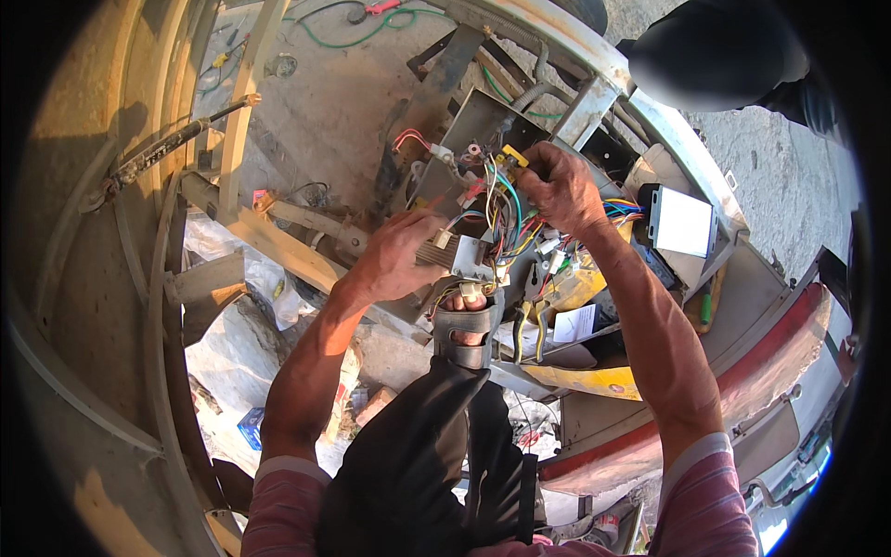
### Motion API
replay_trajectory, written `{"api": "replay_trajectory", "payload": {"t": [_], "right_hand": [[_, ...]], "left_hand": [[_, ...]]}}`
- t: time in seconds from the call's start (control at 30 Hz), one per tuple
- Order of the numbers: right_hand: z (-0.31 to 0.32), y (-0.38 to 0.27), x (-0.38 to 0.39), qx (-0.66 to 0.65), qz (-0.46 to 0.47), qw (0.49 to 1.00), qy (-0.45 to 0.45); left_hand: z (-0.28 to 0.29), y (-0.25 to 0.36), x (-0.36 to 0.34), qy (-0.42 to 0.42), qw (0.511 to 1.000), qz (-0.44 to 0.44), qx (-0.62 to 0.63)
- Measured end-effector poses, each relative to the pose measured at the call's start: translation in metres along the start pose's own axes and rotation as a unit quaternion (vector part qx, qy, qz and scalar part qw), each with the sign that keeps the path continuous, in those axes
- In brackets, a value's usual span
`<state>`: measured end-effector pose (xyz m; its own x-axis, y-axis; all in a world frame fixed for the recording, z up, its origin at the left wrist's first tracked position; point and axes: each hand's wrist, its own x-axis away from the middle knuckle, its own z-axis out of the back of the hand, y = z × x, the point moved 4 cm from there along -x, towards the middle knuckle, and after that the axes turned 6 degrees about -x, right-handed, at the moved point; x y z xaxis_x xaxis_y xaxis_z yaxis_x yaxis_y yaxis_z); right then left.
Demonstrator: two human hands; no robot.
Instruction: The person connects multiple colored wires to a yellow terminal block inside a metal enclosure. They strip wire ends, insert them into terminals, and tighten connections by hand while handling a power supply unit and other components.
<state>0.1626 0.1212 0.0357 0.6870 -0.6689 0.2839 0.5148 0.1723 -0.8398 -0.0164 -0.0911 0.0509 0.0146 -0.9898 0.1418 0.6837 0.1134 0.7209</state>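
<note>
My left hand (399, 255) grips the left end of a finned metal module (455, 257), with bundled coloured wires (506, 218) and white connectors running from it. To the upper right, my right hand (561, 190) pinches a yellow connector (513, 158) among the wires. These sit over an open metal tray (478, 116) holding more leads and plugs. Just below the module, my foot in a black sandal (467, 339) rests within the frame. Pliers with black-and-yellow handles (527, 325) lie to its right, beside a white paper (574, 323).
A silver box (680, 221) sits at the right near a green-handled tool (705, 306). Metal frame rails (232, 158) and panels surround the work, with plastic sheeting (213, 241) below on the left. A person in dark clothing (715, 65) is at the upper right, beyond the frame.
</note>
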Motion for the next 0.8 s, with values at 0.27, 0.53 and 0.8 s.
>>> {"api": "replay_trajectory", "payload": {"t": [0.27, 0.53, 0.8], "right_hand": [[0.004, 0.007, -0.005, -0.018, 0.032, 0.999, -0.015], [0.005, 0.006, -0.002, -0.040, -0.031, 0.998, -0.036], [0.005, 0.001, -0.003, -0.005, 0.006, 1.000, -0.011]], "left_hand": [[0.003, 0.077, 0.007, 0.058, 0.997, -0.037, -0.039], [-0.029, 0.121, 0.023, 0.009, 0.990, 0.135, 0.046], [-0.076, 0.102, 0.022, 0.008, 0.989, 0.110, 0.101]]}}
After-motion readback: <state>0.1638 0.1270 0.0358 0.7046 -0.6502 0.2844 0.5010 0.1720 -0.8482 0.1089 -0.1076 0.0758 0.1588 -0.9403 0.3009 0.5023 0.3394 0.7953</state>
